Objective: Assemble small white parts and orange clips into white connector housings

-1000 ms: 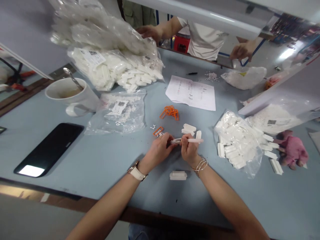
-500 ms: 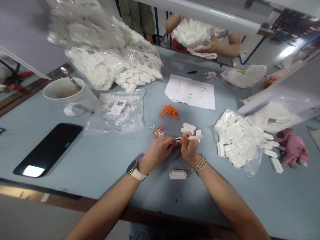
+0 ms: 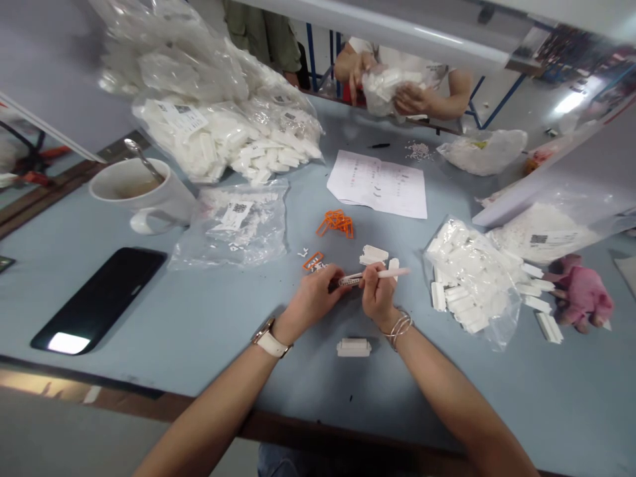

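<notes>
My left hand [image 3: 318, 295] is closed, its thumb and fingers pinching a small white slotted plastic piece [image 3: 349, 281]. In the fist of my right hand [image 3: 378, 296] is a slim pale pink pen-like tool [image 3: 395, 272], its thin tip pointing left at that piece. Just beyond my left hand, tiny white parts [image 3: 317, 265] lie around one orange frame [image 3: 313, 258]. A pile of orange frames [image 3: 336, 224] is farther back. White plastic housings [image 3: 373, 254] rest just past my right hand, and another housing [image 3: 354, 347] lies nearer my body.
Left stand a mug [image 3: 144, 192] with a spoon and a black phone [image 3: 99, 299]. Bags of white parts [image 3: 213, 139] are heaped behind, another bag [image 3: 472, 271] at right beside a pink cloth toy [image 3: 581, 291]. Printed sheets [image 3: 377, 184] lie mid-table. Across, a co-worker's hands [image 3: 410, 99] hold a bag.
My left fingers have shifted slightly, showing more of the slotted piece. The pen-like tool has moved a little to the right. Across the table, the co-worker's hands and bag have changed position.
</notes>
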The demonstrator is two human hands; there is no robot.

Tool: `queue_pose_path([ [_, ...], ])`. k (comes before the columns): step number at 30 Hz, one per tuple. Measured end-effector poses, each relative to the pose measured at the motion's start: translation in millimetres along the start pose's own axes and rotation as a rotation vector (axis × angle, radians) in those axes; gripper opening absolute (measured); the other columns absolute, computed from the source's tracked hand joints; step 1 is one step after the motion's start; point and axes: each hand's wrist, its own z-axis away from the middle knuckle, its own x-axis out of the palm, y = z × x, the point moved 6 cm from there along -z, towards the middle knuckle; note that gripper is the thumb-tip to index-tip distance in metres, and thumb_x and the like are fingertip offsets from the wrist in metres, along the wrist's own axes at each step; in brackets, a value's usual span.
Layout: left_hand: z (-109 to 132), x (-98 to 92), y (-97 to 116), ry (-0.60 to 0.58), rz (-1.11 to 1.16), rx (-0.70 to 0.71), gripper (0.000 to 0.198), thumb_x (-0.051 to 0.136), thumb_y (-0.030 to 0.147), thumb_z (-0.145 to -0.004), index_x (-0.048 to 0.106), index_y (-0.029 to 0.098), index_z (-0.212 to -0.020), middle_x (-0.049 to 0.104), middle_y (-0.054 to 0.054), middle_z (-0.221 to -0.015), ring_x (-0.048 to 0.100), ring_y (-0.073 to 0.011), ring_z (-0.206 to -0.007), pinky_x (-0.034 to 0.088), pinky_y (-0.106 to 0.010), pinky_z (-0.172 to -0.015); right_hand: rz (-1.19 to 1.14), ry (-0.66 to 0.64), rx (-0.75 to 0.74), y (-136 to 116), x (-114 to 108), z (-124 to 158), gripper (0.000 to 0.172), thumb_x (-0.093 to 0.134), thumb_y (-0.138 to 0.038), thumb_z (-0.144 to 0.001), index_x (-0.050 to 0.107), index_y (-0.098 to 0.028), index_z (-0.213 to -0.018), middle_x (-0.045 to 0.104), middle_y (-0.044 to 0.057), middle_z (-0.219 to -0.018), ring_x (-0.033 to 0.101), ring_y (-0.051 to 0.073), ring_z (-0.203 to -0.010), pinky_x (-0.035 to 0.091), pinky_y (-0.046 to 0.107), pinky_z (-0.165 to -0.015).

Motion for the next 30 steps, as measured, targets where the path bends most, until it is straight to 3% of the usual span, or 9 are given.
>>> queue_pose_path([
  [9, 1, 2.1, -6, -0.011, 0.084, -0.083, 0.019, 0.060, 0.032, -0.075, 0.047, 0.021, -0.083, 0.066, -0.001, -0.078, 0.064, -0.0179, -0.067, 0.050, -0.030, -0.061, 0.038, -0.040, 0.000, 1, 4, 0, 0.034, 0.028, -0.033, -0.096, 0.045, -0.020, -0.070, 0.049, -0.002, -0.054, 0.049, 0.011, -0.050, 0.040, 0.024, -0.053],
  [22, 1, 4.3, -8, -0.002, 0.073, -0.079, 0.018, 0.057, 0.032, -0.075, 0.045, 0.021, -0.084, 0.065, -0.002, -0.078, 0.064, -0.0188, -0.068, 0.049, -0.031, -0.061, 0.296, -0.109, -0.184, -21, 8, -9, 0.038, 0.024, -0.032, -0.097, 0.049, -0.018, -0.072, 0.057, 0.002, -0.057, 0.051, 0.013, -0.052, 0.035, 0.025, -0.052],
  [27, 1, 2.9, -5, -0.008, 0.082, -0.078, 0.016, 0.054, 0.032, -0.076, 0.045, 0.021, -0.084, 0.066, -0.003, -0.079, 0.063, -0.0191, -0.069, 0.050, -0.031, -0.062, 0.329, -0.181, -0.226, -24, 15, -8, 0.037, 0.027, -0.032, -0.097, 0.050, -0.018, -0.072, 0.057, 0.002, -0.057, 0.051, 0.012, -0.051, 0.033, 0.025, -0.050],
  [30, 1, 2.7, -5, -0.013, 0.082, -0.086, 0.017, 0.055, 0.033, -0.077, 0.046, 0.021, -0.084, 0.065, -0.002, -0.077, 0.063, -0.0187, -0.067, 0.050, -0.031, -0.062, 0.297, -0.146, -0.226, -22, 13, -5, 0.036, 0.027, -0.031, -0.097, 0.050, -0.018, -0.072, 0.057, 0.002, -0.057, 0.051, 0.012, -0.051, 0.034, 0.025, -0.050],
])
